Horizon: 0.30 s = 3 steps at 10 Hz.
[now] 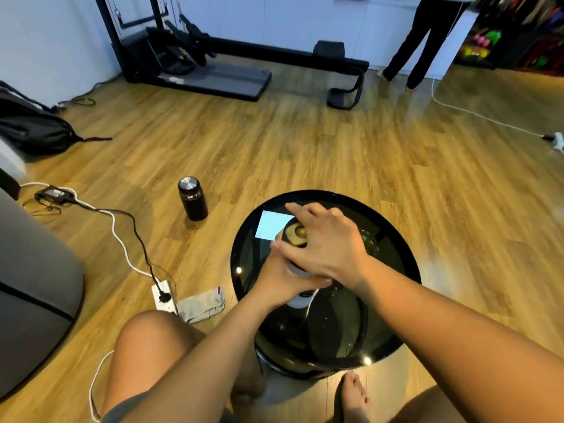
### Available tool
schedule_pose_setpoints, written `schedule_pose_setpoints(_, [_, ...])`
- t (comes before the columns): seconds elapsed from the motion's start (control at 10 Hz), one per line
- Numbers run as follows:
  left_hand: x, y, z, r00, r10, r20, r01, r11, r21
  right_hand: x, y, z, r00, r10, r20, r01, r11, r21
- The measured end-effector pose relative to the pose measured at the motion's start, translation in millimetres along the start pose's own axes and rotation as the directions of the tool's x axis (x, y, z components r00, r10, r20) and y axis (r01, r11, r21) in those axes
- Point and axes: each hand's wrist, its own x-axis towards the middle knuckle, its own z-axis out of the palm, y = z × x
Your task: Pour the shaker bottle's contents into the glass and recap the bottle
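Note:
The shaker bottle (300,300) stands upright on the round black glass table (396,331), its pale body showing below my hands. My left hand (280,274) wraps around the bottle's middle. My right hand (325,242) lies over the top, fingers closed around the dark lid (294,235). The clear glass (370,241) stands just behind my right hand, mostly hidden by it; what it holds cannot be made out.
A dark flask (193,198) stands on the wooden floor left of the table. A power strip (163,296) with cables and a grey cloth (201,305) lie near my left knee. A person (424,41) stands at the far right beside a treadmill (213,71).

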Motion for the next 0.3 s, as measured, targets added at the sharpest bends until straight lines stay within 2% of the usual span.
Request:
schedule_pose_setpoints(0.1, [-3,6,-29,0.991,0.006,0.133,-0.006,1.000,-0.004,1,2,-9,0.995,-0.020,0.097,0.014,0.998,0.062])
schedule_pose_setpoints(0.2, [2,34,-66,0.978,0.068,0.196,-0.064,0.998,-0.030,8,5,-18,0.971,-0.027,0.237,-0.015,0.985,0.172])
schedule_pose_setpoints(0.3, [7,61,-78,0.989,0.086,0.122,-0.070,0.990,-0.126,7,6,-24,0.971,-0.045,0.237,-0.028,0.955,0.295])
